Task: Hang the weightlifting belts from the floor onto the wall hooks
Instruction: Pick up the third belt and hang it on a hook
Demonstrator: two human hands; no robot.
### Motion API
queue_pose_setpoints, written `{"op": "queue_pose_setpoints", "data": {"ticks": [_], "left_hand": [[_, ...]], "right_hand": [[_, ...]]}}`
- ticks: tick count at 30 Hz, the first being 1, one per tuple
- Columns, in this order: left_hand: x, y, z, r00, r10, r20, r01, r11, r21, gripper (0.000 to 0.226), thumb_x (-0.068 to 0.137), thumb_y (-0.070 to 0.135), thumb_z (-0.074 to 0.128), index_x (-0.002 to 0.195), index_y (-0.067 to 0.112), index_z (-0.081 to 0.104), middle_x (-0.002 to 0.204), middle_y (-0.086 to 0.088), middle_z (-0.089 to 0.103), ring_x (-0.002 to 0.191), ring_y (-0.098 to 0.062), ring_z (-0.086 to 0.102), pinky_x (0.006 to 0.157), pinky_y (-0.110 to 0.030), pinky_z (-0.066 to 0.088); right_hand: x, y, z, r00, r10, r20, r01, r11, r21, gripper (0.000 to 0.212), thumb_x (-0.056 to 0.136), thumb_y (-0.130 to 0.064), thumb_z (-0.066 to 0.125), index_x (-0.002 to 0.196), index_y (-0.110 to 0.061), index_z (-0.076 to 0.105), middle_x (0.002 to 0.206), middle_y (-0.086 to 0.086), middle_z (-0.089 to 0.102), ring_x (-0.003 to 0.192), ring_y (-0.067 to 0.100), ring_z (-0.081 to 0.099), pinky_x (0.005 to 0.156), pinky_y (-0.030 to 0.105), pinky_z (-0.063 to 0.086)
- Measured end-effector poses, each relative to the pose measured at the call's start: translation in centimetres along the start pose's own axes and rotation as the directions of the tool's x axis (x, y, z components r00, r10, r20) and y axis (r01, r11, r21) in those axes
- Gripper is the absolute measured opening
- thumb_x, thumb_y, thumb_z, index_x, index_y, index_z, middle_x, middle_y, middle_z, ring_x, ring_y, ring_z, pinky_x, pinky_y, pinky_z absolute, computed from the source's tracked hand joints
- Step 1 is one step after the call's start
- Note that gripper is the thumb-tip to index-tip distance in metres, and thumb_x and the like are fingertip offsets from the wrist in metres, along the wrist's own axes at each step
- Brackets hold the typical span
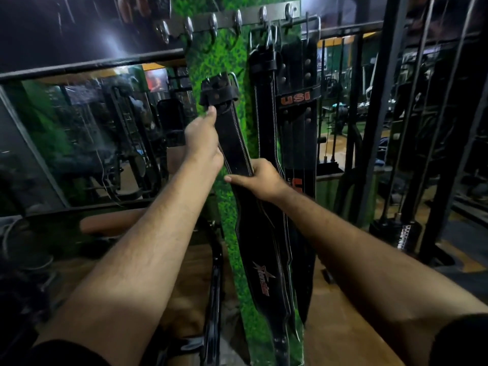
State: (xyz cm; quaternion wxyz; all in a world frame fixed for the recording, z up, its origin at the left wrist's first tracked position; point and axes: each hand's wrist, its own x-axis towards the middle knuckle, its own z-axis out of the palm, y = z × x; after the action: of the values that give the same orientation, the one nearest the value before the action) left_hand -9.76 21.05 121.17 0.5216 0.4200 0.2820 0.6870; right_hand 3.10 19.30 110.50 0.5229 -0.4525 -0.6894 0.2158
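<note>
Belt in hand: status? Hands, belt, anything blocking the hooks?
Left hand grips belt near buckle; right hand grips it lower. Belt raised, not yet on a hook. Two belts already hanging at right; left hooks free, nothing blocking.

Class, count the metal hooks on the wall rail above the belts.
6: spaced left to right along the rail, at and. Others may be hidden beyond the frame.

Hook rail high on wall panel, two belts hanging from its right hooks, held belt just left of them, below the rail, left hand above right hand, mirror left of panel, cable rack at right.
</note>
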Motion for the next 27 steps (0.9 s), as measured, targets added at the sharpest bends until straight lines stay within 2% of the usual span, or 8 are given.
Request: {"op": "queue_pose_setpoints", "data": {"ticks": [2, 6, 9, 13, 16, 19, 22, 27], "left_hand": [[0.1, 0.7, 0.1, 1.0, -0.027, 0.006, 0.027, 0.999, -0.017, 0.034, 0.096, 0.022, 0.062, 0.117, -0.005, 0.066, 0.121, -0.025, 0.069, 0.115, -0.039, 0.066, 0.102, -0.053, 0.053], [-0.5, 0.7, -0.3, 0.996, -0.086, -0.026, 0.086, 0.996, -0.01, 0.011, 0.1, 0.014, 0.058, 0.095, 0.007, 0.066, 0.098, -0.014, 0.07, 0.082, -0.027, 0.07, 0.084, -0.047, 0.06], [-1.1, -0.7, -1.6, 0.986, -0.119, -0.114, 0.122, 0.992, 0.019, 0.014, 0.098, 0.014, 0.063, 0.085, 0.01, 0.064, 0.093, -0.013, 0.068, 0.081, -0.028, 0.068, 0.085, -0.051, 0.059], [-1.1, -1.6, -2.5, 0.983, -0.095, -0.157, 0.105, 0.992, 0.063, 0.014, 0.096, 0.017, 0.065, 0.084, 0.011, 0.066, 0.096, -0.014, 0.068, 0.088, -0.029, 0.067, 0.092, -0.055, 0.056], [1.1, -2.1, -3.3, 0.983, -0.036, -0.179, 0.054, 0.994, 0.098, 0.017, 0.085, 0.028, 0.071, 0.074, 0.016, 0.066, 0.092, -0.01, 0.062, 0.086, -0.026, 0.061, 0.091, -0.056, 0.055], [3.2, -2.7, -4.4, 0.988, -0.02, -0.15, 0.038, 0.992, 0.121, 0.016, 0.079, 0.03, 0.071, 0.069, 0.018, 0.066, 0.093, -0.007, 0.059, 0.086, -0.025, 0.058, 0.087, -0.054, 0.053], [2.5, -3.5, -4.4, 0.998, -0.026, -0.061, 0.035, 0.987, 0.16, 0.017, 0.077, 0.032, 0.069, 0.077, 0.017, 0.062, 0.095, -0.013, 0.06, 0.088, -0.028, 0.059, 0.095, -0.064, 0.049], [-2.5, -3.0, -3.4, 0.998, -0.035, 0.054, 0.022, 0.976, 0.217, 0.016, 0.098, 0.018, 0.06, 0.096, 0.004, 0.067, 0.102, -0.028, 0.071, 0.1, -0.041, 0.071, 0.094, -0.055, 0.056]], "right_hand": [[-0.1, 0.7, 0.6, 0.999, 0.034, -0.014, -0.035, 0.999, -0.019, 0.024, 0.074, -0.05, 0.084, 0.075, -0.027, 0.075, 0.081, -0.006, 0.078, 0.075, 0.008, 0.074, 0.069, 0.033, 0.062], [-3.3, 5.8, 1.9, 0.983, 0.183, 0.032, -0.182, 0.983, -0.023, 0.044, 0.069, -0.064, 0.081, 0.075, -0.021, 0.076, 0.075, -0.008, 0.077, 0.067, 0.003, 0.069, 0.06, 0.03, 0.055], [-5.8, 7.9, 2.6, 0.955, 0.276, 0.108, -0.258, 0.953, -0.156, 0.046, 0.073, -0.063, 0.08, 0.068, -0.019, 0.068, 0.065, -0.005, 0.071, 0.056, 0.006, 0.063, 0.051, 0.029, 0.048], [-6.9, 8.6, 2.7, 0.903, 0.361, 0.233, -0.295, 0.916, -0.272, 0.029, 0.078, -0.05, 0.083, 0.076, -0.024, 0.07, 0.074, -0.009, 0.072, 0.066, 0.002, 0.069, 0.056, 0.02, 0.05], [-6.0, 7.5, 2.6, 0.891, 0.363, 0.273, -0.298, 0.921, -0.251, 0.05, 0.068, -0.067, 0.082, 0.085, -0.02, 0.073, 0.084, -0.007, 0.074, 0.073, 0.008, 0.07, 0.064, 0.023, 0.051], [-4.1, 4.7, 1.9, 0.962, 0.253, 0.102, -0.259, 0.965, 0.044, 0.054, 0.082, -0.068, 0.068, 0.073, -0.015, 0.063, 0.062, -0.005, 0.059, 0.053, 0.008, 0.054, 0.057, 0.024, 0.043], [-1.4, 0.5, 1.1, 0.969, 0.228, -0.094, -0.173, 0.901, 0.399, 0.039, 0.096, -0.052, 0.06, 0.083, -0.016, 0.067, 0.066, -0.002, 0.06, 0.056, 0.01, 0.055, 0.054, 0.026, 0.048], [1.3, -4.2, 0.7, 0.948, 0.054, -0.312, 0.058, 0.939, 0.34, 0.021, 0.096, -0.035, 0.068, 0.086, -0.016, 0.072, 0.07, 0.0, 0.064, 0.061, 0.008, 0.059, 0.056, 0.029, 0.052]]}}
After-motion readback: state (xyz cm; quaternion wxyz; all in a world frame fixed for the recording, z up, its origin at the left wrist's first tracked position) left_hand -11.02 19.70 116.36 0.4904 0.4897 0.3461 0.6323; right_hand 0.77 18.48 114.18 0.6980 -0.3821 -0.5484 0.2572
